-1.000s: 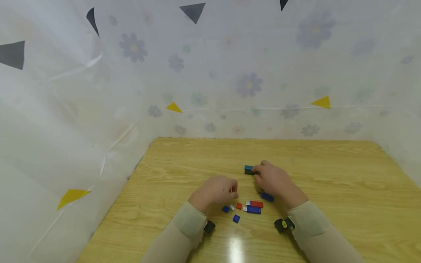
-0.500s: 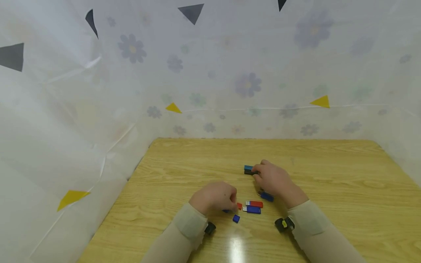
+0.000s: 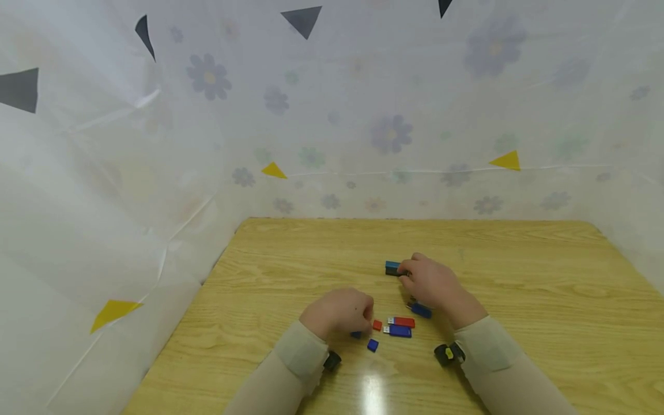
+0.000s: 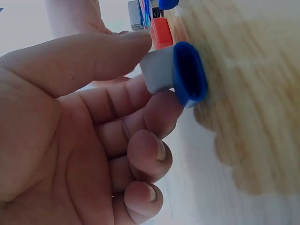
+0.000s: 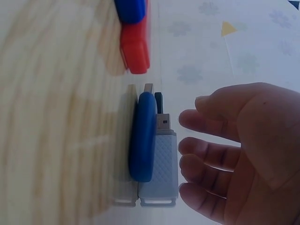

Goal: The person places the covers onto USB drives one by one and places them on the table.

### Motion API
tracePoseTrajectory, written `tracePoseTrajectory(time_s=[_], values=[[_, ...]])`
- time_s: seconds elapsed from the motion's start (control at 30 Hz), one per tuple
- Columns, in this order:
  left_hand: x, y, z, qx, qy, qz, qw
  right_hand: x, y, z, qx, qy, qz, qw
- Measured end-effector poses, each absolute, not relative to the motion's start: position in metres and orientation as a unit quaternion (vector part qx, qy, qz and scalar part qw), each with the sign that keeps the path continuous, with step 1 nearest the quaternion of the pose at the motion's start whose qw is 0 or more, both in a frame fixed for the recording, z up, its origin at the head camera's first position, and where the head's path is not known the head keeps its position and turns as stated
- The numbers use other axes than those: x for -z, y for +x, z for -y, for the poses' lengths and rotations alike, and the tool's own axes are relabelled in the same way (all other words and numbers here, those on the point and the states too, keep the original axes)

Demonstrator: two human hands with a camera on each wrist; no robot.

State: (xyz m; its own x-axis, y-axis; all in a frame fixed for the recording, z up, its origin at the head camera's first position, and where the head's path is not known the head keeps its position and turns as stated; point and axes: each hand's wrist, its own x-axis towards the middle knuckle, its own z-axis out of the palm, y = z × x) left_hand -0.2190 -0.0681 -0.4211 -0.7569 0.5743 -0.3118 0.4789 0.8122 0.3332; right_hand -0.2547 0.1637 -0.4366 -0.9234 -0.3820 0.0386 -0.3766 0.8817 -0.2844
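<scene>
White cap (image 4: 158,70), left wrist view: pinched by the left hand (image 4: 75,126), just beside a blue cap (image 4: 191,75).
Right hand (image 5: 255,140), right wrist view: fingers curled near a pale stick (image 5: 164,164); any grip unclear.
Red stick (image 3: 404,323), head view: lies crosswise, connector toward the nearer left hand.

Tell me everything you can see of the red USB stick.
The red USB stick has an oblong, plastic-looking body and a bare silvery connector at one end. It lies flat on the table, connector toward the left of the head view, alongside and just beyond a blue USB stick; whether the two touch is hard to tell. The left hand and right hand are both clear of it.
</scene>
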Motion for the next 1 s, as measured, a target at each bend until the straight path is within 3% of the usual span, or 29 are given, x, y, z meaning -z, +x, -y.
tracePoseTrajectory(time_s=[0.57,1.0], values=[[0.419,-0.229,0.068,-0.097,0.304,-0.939,0.13,0.431,-0.255,-0.166,0.167,-0.185,-0.968,0.016],[0.422,-0.235,0.068,-0.096,0.306,-0.942,0.097,0.426,-0.259,-0.176,0.169,-0.212,-0.961,0.055]])
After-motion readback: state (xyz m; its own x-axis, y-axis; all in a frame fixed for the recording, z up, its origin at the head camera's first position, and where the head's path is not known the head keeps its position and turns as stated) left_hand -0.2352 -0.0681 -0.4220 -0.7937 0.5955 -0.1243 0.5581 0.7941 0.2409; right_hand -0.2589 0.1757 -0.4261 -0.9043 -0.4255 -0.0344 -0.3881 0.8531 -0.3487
